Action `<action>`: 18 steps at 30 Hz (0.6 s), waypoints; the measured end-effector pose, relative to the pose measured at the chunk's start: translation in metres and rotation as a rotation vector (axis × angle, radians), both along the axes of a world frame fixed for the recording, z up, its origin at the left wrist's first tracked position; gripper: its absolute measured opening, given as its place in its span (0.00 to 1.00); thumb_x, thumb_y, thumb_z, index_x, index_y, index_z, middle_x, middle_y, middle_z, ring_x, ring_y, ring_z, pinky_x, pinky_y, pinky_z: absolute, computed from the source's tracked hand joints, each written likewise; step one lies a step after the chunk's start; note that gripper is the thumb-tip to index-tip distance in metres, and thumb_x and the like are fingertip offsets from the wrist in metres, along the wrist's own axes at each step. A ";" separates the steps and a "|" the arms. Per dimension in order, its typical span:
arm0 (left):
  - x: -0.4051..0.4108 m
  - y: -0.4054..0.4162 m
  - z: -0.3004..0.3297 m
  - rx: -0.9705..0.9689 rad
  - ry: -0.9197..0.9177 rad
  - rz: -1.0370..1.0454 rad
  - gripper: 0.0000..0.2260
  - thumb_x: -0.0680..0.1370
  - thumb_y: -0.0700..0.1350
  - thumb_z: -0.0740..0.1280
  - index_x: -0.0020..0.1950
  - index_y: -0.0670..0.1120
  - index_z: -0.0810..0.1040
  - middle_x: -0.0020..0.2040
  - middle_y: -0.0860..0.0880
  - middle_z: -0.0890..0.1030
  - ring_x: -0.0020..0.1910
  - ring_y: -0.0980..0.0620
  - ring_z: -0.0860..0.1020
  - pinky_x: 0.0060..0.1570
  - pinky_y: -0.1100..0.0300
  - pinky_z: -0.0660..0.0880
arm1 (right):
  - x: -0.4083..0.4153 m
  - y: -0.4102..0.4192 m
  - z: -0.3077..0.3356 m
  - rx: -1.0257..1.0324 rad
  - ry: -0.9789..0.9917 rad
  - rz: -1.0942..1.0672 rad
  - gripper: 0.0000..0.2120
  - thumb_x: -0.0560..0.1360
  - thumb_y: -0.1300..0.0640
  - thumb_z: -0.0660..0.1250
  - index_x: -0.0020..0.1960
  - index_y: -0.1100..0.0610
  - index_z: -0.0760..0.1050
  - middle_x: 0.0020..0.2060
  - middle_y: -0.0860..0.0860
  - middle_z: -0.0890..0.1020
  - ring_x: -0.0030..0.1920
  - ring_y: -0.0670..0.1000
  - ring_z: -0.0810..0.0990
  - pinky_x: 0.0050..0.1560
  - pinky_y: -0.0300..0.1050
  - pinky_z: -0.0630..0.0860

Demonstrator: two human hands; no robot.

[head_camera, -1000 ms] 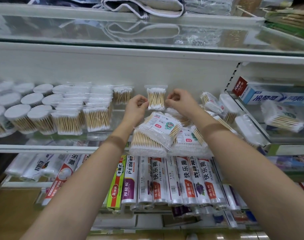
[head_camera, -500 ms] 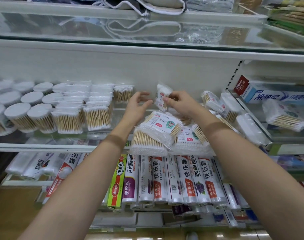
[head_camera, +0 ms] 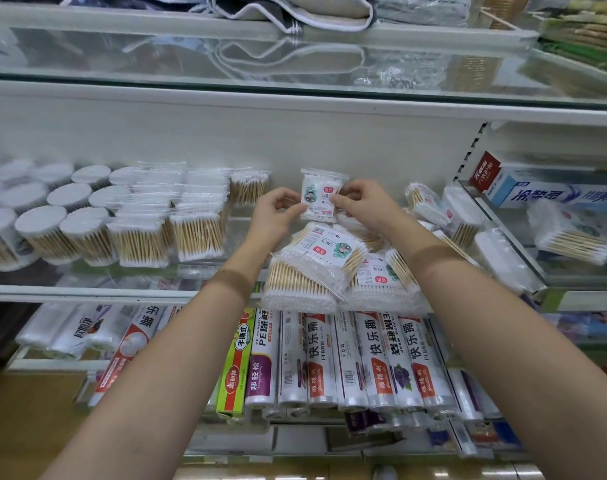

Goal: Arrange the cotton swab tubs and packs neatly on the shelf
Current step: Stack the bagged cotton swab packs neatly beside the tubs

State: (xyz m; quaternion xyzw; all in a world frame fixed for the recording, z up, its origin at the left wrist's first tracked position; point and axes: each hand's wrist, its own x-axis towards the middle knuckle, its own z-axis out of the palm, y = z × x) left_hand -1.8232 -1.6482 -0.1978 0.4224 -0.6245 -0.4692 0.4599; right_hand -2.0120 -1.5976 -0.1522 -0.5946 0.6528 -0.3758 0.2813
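White shop shelving unit [head_camera: 225, 133] with glass shelves [head_camera: 295, 69]; white back panel; brown floor [head_camera: 21, 427] lower left.

Readable: "快乐撕" on three white cling-film rolls [head_camera: 366, 358], lower centre. "PE保鲜" on the white roll [head_camera: 265, 355] left of them, "邦轻松" on its purple band. "手撕式" on the green box [head_camera: 238, 362]. Toothpaste box [head_camera: 551, 195], right edge: upside-down lettering, not legible. Small cotton swab pack [head_camera: 321, 197], centre: label print too small.
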 end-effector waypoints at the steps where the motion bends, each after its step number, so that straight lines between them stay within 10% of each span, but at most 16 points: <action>1: 0.000 0.000 0.000 0.002 0.010 0.003 0.05 0.76 0.36 0.72 0.50 0.41 0.80 0.40 0.49 0.80 0.27 0.64 0.72 0.27 0.73 0.67 | 0.000 0.000 0.000 -0.002 0.006 -0.004 0.04 0.78 0.52 0.71 0.47 0.51 0.78 0.40 0.47 0.85 0.44 0.47 0.83 0.55 0.48 0.80; 8: 0.001 0.001 0.001 0.013 0.009 0.004 0.05 0.75 0.37 0.73 0.50 0.39 0.80 0.42 0.46 0.80 0.25 0.64 0.71 0.26 0.73 0.66 | -0.001 0.001 0.000 -0.026 0.063 -0.019 0.04 0.79 0.56 0.70 0.46 0.55 0.79 0.43 0.56 0.85 0.45 0.57 0.83 0.56 0.58 0.80; 18: 0.000 0.003 0.001 -0.057 -0.046 -0.012 0.05 0.75 0.39 0.74 0.42 0.46 0.79 0.39 0.51 0.80 0.34 0.61 0.76 0.36 0.67 0.71 | -0.003 -0.002 -0.002 -0.062 0.038 -0.048 0.06 0.78 0.61 0.71 0.49 0.64 0.80 0.35 0.51 0.82 0.36 0.46 0.80 0.44 0.41 0.79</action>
